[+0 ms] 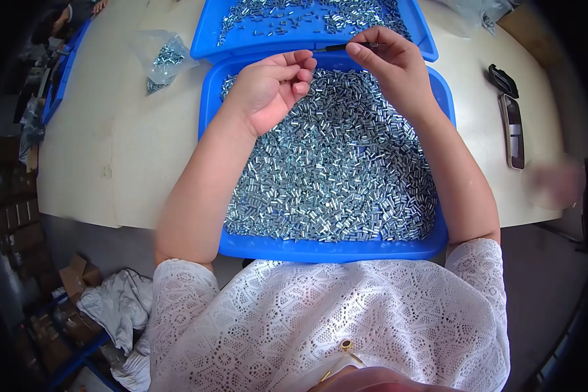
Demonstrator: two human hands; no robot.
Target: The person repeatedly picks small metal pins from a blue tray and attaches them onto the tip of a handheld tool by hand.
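Pale worktable [124, 150], dark grey floor [536, 287]

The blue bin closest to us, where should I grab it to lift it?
I'd grip the rim of the nearer blue bin midway along its left and right sides, one hand on each, coming from outside. Nothing on the table crowds those sides, while the other blue bin sits close behind the far edge. Opposite grips should keep it level, as loose small metal cylinders lie inside.

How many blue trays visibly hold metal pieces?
2: the near tray at centre, and the far tray beyond it, cut off by the top edge. A blue object at left may be another; its contents are unclear.
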